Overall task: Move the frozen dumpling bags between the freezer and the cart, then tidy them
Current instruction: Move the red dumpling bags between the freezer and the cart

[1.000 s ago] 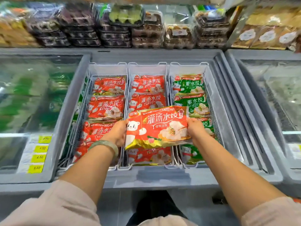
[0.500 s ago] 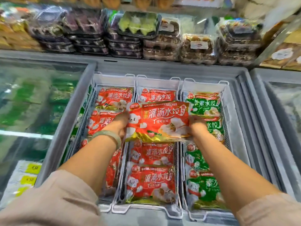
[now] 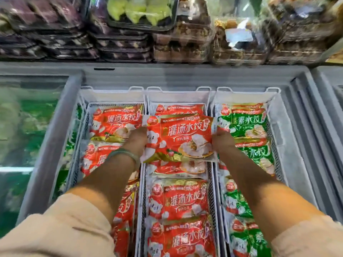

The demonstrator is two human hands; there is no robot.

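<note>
You hold one red dumpling bag (image 3: pixel 180 138) flat and face up over the freezer (image 3: pixel 167 76). Your left grip (image 3: pixel 136 140) grasps its left edge and your right grip (image 3: pixel 221 140) grasps its right edge. The bag sits above the middle basket (image 3: pixel 178 93), towards the freezer's far edge, over other red bags (image 3: pixel 178 201) lying in a row there. Whether it touches them you cannot tell. The left basket (image 3: pixel 111 95) also holds red bags, and the right basket (image 3: pixel 245 93) holds green bags (image 3: pixel 243 123). A pale green bangle (image 3: pixel 124 154) circles your left wrist. Beyond the far edge, a shelf carries stacked clear-lidded trays (image 3: pixel 141 13).
</note>
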